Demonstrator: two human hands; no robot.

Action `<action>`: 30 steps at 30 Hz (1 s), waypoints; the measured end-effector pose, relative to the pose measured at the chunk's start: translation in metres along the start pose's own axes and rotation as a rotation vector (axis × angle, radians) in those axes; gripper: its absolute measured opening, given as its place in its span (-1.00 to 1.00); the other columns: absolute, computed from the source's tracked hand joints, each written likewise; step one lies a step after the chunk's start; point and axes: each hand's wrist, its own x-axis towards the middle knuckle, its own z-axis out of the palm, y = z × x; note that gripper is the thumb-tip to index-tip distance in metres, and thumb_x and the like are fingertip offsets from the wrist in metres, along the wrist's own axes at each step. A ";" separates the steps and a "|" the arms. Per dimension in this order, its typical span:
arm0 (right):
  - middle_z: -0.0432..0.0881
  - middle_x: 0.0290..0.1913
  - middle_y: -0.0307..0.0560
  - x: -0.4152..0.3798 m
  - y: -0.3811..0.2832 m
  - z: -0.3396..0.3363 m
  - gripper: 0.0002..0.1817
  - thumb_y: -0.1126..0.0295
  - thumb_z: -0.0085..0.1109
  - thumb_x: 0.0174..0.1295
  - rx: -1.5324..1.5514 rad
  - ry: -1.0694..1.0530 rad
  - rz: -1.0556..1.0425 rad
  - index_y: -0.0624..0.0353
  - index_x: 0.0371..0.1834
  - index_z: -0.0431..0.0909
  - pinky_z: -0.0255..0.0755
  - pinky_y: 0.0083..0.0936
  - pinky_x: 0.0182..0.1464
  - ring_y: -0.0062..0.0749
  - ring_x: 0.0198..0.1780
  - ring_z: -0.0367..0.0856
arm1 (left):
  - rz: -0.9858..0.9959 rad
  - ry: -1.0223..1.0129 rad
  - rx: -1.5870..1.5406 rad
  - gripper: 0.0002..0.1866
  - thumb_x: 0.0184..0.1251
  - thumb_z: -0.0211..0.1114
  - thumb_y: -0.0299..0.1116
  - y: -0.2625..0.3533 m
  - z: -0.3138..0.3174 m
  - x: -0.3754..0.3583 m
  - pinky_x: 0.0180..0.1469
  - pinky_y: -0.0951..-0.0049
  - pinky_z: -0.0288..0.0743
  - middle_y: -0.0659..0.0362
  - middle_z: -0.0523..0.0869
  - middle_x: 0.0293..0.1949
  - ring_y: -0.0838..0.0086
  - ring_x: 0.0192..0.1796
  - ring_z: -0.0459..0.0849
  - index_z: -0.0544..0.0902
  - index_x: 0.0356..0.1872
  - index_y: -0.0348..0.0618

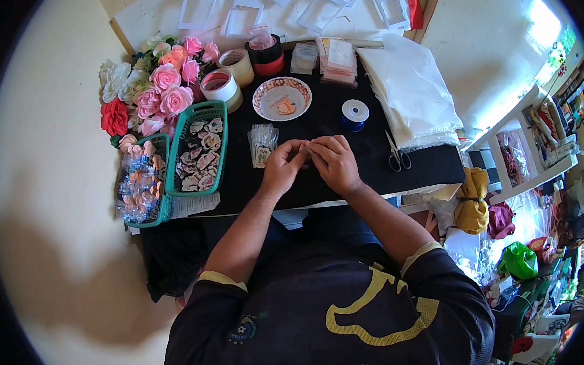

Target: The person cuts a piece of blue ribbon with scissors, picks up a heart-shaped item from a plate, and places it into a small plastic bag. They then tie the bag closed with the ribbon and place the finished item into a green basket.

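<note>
Black table [370, 158], two baskets [201, 147], two hands [307, 162]

Black short-sleeved shirt [325, 313], yellow-trimmed cuffs, yellow print, small chest crest.

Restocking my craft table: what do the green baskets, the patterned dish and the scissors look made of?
Green baskets: likely moulded plastic, matte, with slotted walls. Patterned dish: probably glazed ceramic or melamine, given its glossy printed rim. Scissors: dull metal blades, with dark handles, probably plastic.

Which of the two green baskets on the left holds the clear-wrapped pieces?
The outer basket at the table's left edge; the basket beside it, nearer the left hand, holds unwrapped pale pieces.
</note>
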 end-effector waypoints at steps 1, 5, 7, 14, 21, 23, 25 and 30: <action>0.65 -0.09 -0.12 0.000 0.000 0.000 -0.75 0.51 0.31 0.13 -0.011 0.002 -0.011 0.15 -0.09 0.71 0.49 -0.36 -0.03 -0.22 -0.07 0.57 | -0.001 0.000 0.000 -0.76 0.50 0.20 -0.33 0.001 0.000 -0.001 -0.11 0.58 0.61 0.22 0.70 -0.16 0.59 -0.11 0.70 0.59 0.06 -0.19; 0.65 -0.11 -0.12 0.000 0.001 0.001 -0.76 0.51 0.31 0.13 -0.014 0.013 -0.006 0.16 -0.11 0.71 0.49 -0.37 -0.05 -0.22 -0.09 0.57 | 0.000 0.001 0.016 -0.77 0.50 0.19 -0.31 0.002 0.001 -0.001 -0.13 0.59 0.60 0.23 0.70 -0.18 0.61 -0.13 0.69 0.59 0.04 -0.18; 0.65 -0.11 -0.11 0.000 0.000 0.000 -0.77 0.50 0.31 0.13 -0.011 0.007 0.017 0.16 -0.11 0.71 0.49 -0.37 -0.05 -0.22 -0.10 0.58 | -0.001 -0.002 0.018 -0.78 0.51 0.19 -0.32 0.001 0.001 -0.001 -0.13 0.59 0.60 0.23 0.70 -0.19 0.62 -0.13 0.68 0.59 0.04 -0.18; 0.64 -0.12 -0.07 0.000 0.002 0.001 -0.78 0.48 0.29 0.16 0.011 0.003 0.047 0.18 -0.11 0.67 0.48 -0.33 -0.04 -0.17 -0.09 0.57 | 0.036 -0.024 0.023 -0.79 0.52 0.17 -0.34 -0.005 0.001 0.000 -0.15 0.60 0.57 0.25 0.68 -0.21 0.64 -0.17 0.66 0.59 0.05 -0.16; 0.62 -0.13 -0.04 0.001 0.003 0.000 -0.81 0.42 0.26 0.23 0.038 0.007 0.102 0.20 -0.11 0.64 0.48 -0.30 -0.02 -0.14 -0.06 0.56 | 0.040 -0.054 0.042 -0.76 0.51 0.18 -0.36 -0.006 0.001 0.001 -0.13 0.58 0.58 0.22 0.69 -0.19 0.60 -0.14 0.68 0.56 0.10 -0.16; 0.62 -0.12 -0.03 0.000 0.004 0.000 -0.80 0.38 0.25 0.25 0.029 -0.006 0.113 0.20 -0.10 0.64 0.48 -0.29 0.00 -0.14 -0.04 0.56 | 0.040 -0.055 0.054 -0.75 0.51 0.18 -0.37 -0.005 0.001 0.000 -0.13 0.58 0.59 0.22 0.69 -0.18 0.60 -0.13 0.69 0.56 0.12 -0.16; 0.62 -0.13 -0.03 0.000 0.006 0.001 -0.80 0.35 0.24 0.26 0.032 -0.007 0.170 0.20 -0.12 0.64 0.46 -0.28 0.01 -0.14 -0.04 0.55 | 0.041 -0.056 0.066 -0.74 0.50 0.19 -0.38 -0.004 0.001 0.000 -0.13 0.58 0.59 0.21 0.70 -0.18 0.59 -0.13 0.69 0.55 0.13 -0.15; 0.61 -0.16 -0.04 0.001 0.006 0.000 -0.83 0.34 0.25 0.26 0.024 -0.009 0.200 0.19 -0.17 0.63 0.46 -0.28 -0.03 -0.13 -0.08 0.55 | 0.063 -0.078 0.069 -0.73 0.48 0.19 -0.42 -0.005 0.000 0.001 -0.15 0.57 0.60 0.21 0.70 -0.18 0.58 -0.14 0.70 0.55 0.14 -0.15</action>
